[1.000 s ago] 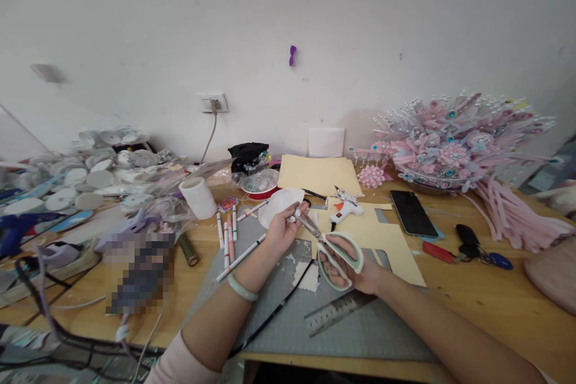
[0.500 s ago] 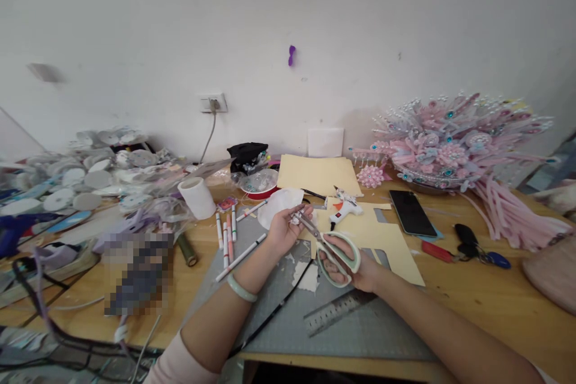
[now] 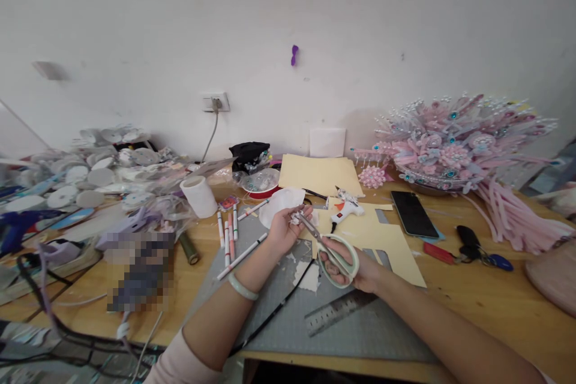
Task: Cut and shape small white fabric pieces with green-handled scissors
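Note:
My right hand (image 3: 344,264) grips a pair of scissors (image 3: 354,259) with pale green handles, fingers through the loops. The blades point up and left to my left hand (image 3: 288,229). Between the fingers of my left hand is a small whitish, paper-like piece (image 3: 296,218), touched by the blade tips; its exact shape is too small to make out. Under both hands lies a grey cutting mat (image 3: 279,336), with a torn cream paper scrap (image 3: 307,276) and a steel ruler (image 3: 335,313) on it.
A white hot glue gun (image 3: 347,211) lies on cream card sheets (image 3: 396,240) beyond my right hand. Several markers (image 3: 243,257) are left of my left hand. A phone (image 3: 413,214), keys (image 3: 470,246) and a pink beaded floral piece (image 3: 454,150) stand right. A paper roll (image 3: 198,197) is left.
The scissor handles have come closer together, so the blades look more closed. Both hands stay in nearly the same place, and the view has shifted slightly.

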`<move>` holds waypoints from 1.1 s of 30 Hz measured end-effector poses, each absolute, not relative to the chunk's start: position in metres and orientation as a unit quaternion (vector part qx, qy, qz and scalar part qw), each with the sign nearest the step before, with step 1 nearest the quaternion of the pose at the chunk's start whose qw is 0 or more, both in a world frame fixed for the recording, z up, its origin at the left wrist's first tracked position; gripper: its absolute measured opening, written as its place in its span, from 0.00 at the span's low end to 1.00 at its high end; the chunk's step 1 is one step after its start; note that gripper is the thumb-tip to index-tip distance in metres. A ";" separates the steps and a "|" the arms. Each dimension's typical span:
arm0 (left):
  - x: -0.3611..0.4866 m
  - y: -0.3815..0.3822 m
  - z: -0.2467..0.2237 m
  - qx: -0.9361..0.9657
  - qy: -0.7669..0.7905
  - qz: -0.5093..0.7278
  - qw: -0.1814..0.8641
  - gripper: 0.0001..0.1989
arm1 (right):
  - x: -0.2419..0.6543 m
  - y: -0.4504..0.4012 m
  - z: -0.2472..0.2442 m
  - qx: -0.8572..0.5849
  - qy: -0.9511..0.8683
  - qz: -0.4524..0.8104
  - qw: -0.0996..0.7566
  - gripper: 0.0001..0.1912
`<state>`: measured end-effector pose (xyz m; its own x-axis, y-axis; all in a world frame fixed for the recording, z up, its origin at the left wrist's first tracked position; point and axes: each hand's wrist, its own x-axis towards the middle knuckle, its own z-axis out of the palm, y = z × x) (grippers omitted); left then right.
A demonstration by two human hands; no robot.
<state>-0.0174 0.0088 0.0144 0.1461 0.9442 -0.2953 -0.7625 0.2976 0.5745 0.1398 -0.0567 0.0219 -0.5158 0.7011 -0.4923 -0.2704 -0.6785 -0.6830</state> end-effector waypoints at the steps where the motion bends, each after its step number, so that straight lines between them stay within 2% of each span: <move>1: -0.017 0.009 0.014 0.145 0.313 0.575 0.742 0.12 | 0.140 -0.056 0.021 -0.395 -0.267 0.829 0.293 0.13; 14: -0.015 0.005 0.022 0.124 0.323 0.570 0.745 0.12 | 0.148 -0.053 0.017 -0.309 -0.217 0.900 0.217 0.19; 25: -0.014 0.002 0.025 0.138 0.303 0.552 0.765 0.14 | 0.146 -0.051 0.018 -0.315 -0.190 0.898 0.240 0.16; 33: -0.015 0.000 0.027 0.149 0.278 0.559 0.767 0.15 | 0.151 -0.047 0.017 -0.232 -0.163 0.942 0.179 0.25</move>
<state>-0.0153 -0.0004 0.0267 0.2212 0.9401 -0.2596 -0.7744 0.3311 0.5392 0.1514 -0.0465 0.0174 -0.8277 0.4138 -0.3790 -0.2622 -0.8823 -0.3908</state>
